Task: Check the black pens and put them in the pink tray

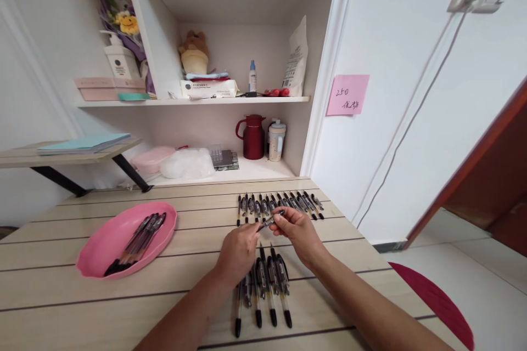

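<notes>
The left hand (239,252) grasps one end of a slim black-and-clear plastic pen (267,222); the right hand (295,227) pinches the other end between its fingertips. The pen is above a pale, dark-lined wood-grain worktop (193,255). A front row of black-and-clear pens and caps (272,274) lies nearer than the hands; a similar back row (282,203) lies just beyond them. Left of the left hand, a pink scalloped plate (88,252) holds black pens (140,244); their print is illegible. Beyond the right hand, rightward, a pink paper note (348,95) reads "250" above further handwriting.
</notes>
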A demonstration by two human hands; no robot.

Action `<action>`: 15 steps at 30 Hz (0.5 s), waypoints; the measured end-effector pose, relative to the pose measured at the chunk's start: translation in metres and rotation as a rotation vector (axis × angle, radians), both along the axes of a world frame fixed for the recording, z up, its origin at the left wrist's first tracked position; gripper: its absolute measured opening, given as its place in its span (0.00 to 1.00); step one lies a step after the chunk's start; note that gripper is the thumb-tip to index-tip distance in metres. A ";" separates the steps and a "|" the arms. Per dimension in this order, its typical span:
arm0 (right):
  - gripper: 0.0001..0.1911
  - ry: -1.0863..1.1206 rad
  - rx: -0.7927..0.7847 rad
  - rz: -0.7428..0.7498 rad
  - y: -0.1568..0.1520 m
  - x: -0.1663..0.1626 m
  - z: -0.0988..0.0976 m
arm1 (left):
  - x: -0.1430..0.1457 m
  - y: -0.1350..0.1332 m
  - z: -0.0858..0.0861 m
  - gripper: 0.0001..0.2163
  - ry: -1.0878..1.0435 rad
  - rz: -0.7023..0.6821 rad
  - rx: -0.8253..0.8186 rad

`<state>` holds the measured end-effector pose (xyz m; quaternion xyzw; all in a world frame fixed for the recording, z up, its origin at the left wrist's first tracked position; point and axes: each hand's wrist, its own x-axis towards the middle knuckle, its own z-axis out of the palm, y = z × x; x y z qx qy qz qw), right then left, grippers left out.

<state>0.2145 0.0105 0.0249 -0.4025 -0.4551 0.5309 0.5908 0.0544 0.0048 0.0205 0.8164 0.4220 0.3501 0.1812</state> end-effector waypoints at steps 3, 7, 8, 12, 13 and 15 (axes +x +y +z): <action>0.19 -0.037 -0.015 0.023 -0.004 -0.002 0.002 | -0.001 -0.005 0.003 0.15 0.016 -0.023 0.014; 0.24 -0.113 -0.029 0.120 -0.009 -0.004 0.002 | -0.014 -0.009 0.020 0.15 0.080 0.080 0.040; 0.24 -0.149 -0.018 0.133 -0.010 -0.004 0.000 | -0.023 -0.008 0.027 0.15 0.121 0.155 0.050; 0.17 -0.364 0.018 0.134 -0.007 0.000 -0.008 | -0.081 -0.001 0.058 0.12 0.383 0.542 0.044; 0.16 -0.405 0.017 0.139 -0.006 0.001 -0.009 | -0.099 0.000 0.065 0.11 0.450 0.628 0.002; 0.14 -0.465 0.025 0.152 -0.004 0.003 -0.010 | -0.133 -0.001 0.072 0.11 0.510 0.805 -0.141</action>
